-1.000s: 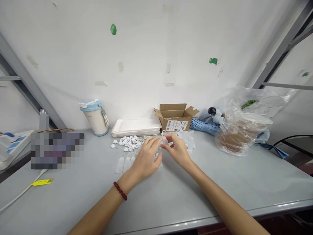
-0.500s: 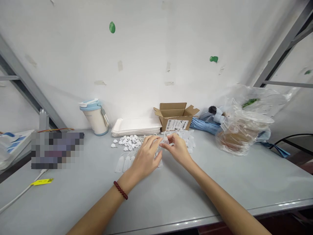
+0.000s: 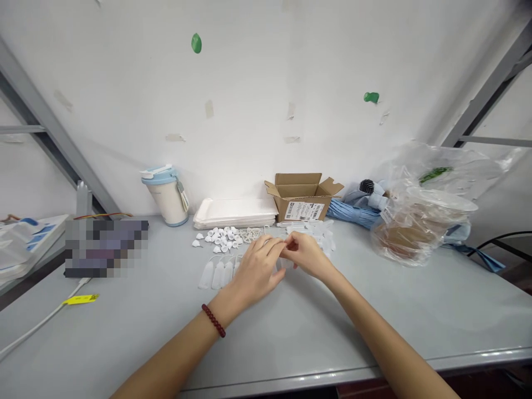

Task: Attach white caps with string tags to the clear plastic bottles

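My left hand (image 3: 257,269) and my right hand (image 3: 306,253) meet at the middle of the grey table (image 3: 291,332), fingertips pinched together on a small clear plastic piece that is mostly hidden between them. A dark red bead bracelet (image 3: 214,320) is on my left wrist. A row of small translucent bottles (image 3: 218,273) lies just left of my left hand. Farther back lies a heap of several small white caps (image 3: 222,238). More clear plastic pieces (image 3: 322,231) lie behind my right hand.
A blue-lidded white mug (image 3: 167,194), a stack of white trays (image 3: 236,213) and an open cardboard box (image 3: 303,197) stand along the wall. A folded blue umbrella (image 3: 353,210) and a clear plastic bag (image 3: 424,216) are at the right. A white cable with a yellow tag (image 3: 78,299) lies left.
Both hands have lowered slightly toward the table and drawn closer together. The view has shifted a little to the left and down.
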Available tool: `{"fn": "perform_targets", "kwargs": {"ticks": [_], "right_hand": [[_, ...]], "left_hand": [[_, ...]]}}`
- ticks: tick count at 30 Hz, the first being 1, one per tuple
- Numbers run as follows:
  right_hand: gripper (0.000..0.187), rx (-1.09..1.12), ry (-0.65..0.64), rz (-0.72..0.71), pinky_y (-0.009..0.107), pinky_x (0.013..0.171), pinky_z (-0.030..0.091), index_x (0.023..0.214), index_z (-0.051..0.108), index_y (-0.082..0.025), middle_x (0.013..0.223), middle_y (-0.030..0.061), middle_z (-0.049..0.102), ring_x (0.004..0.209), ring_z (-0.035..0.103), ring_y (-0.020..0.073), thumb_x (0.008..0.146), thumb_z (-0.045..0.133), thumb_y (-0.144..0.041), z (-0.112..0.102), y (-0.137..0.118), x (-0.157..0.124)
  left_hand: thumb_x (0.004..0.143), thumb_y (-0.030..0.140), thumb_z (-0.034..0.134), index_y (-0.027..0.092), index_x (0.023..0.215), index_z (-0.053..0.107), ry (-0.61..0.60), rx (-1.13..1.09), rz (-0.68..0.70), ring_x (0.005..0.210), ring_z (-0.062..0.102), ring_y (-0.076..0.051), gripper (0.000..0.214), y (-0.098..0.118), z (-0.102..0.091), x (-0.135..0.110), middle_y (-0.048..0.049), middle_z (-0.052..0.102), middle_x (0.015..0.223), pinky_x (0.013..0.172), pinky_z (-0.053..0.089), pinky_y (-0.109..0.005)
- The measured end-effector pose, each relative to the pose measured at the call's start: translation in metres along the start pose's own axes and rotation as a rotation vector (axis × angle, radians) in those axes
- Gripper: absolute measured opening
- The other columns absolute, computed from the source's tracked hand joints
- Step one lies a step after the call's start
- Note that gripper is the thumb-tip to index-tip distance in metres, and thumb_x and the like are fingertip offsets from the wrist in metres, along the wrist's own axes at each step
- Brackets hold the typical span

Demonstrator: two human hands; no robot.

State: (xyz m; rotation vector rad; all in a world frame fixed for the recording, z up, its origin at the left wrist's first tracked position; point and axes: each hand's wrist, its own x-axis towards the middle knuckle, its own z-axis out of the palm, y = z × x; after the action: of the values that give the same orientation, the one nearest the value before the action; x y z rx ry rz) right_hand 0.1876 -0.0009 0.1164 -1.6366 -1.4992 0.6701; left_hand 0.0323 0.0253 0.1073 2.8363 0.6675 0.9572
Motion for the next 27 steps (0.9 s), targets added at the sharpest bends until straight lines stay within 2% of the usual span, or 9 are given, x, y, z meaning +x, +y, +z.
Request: {"fn": "perform_targets", "kwargs": {"ticks": [4,8,12,22,27], "right_hand": [[0.015,-0.039,-0.112,0.026,0.018,0.039,0.039,0.061,0.053,-0.016,0.051,-0.0008,0.056,0.044,0.053,0.01,0.072,0.054,-0.026,-0.009,0.003,0.004],[0.014,-0.081,-0.178,0.082,0.017,0.039,0.04,0.058,0.055,-0.014,0.051,0.0006,0.058,0.045,0.054,0.01,0.069,0.047,-0.013,-0.01,0.003,0.005],[0.015,-0.152,-0.254,0.065,0.017,0.039,0.039,0.055,0.055,-0.014,0.049,0.0006,0.058,0.041,0.051,0.0091,0.067,0.046,-0.011,-0.01,0.004,0.004],[0.017,-0.125,-0.332,0.05,0.019,0.042,0.042,0.053,0.052,-0.015,0.052,0.002,0.06,0.043,0.054,0.011,0.067,0.044,-0.012,-0.007,0.011,0.005],[0.017,-0.079,-0.376,0.089,0.02,0.041,0.043,0.051,0.049,-0.016,0.051,0.0014,0.06,0.041,0.057,0.0118,0.065,0.041,-0.01,-0.007,0.012,0.005]], "left_hand": [[0.075,0.022,0.06,0.019,0.107,0.05,-0.07,-0.056,-0.055,0.107,0.046,-0.027,0.034,0.002,0.001,-0.001,-0.0077,0.058,0.107,0.088,0.043,-0.041],[0.075,0.023,0.058,0.019,0.109,0.048,-0.152,-0.053,-0.069,0.108,0.044,-0.028,0.035,0.002,0.0,-0.003,-0.0085,0.056,0.11,0.088,0.041,-0.042],[0.077,0.022,0.054,0.019,0.11,0.048,-0.217,-0.049,-0.073,0.11,0.042,-0.028,0.034,0.002,0.001,-0.004,-0.0087,0.055,0.11,0.089,0.04,-0.042],[0.076,0.022,0.051,0.018,0.106,0.05,-0.285,-0.049,-0.092,0.108,0.041,-0.027,0.03,-0.001,0.002,-0.005,-0.0087,0.055,0.105,0.091,0.038,-0.041],[0.076,0.024,0.05,0.017,0.112,0.048,-0.297,-0.035,-0.096,0.113,0.038,-0.028,0.036,-0.002,0.003,-0.006,-0.0092,0.054,0.108,0.094,0.035,-0.043]]}}
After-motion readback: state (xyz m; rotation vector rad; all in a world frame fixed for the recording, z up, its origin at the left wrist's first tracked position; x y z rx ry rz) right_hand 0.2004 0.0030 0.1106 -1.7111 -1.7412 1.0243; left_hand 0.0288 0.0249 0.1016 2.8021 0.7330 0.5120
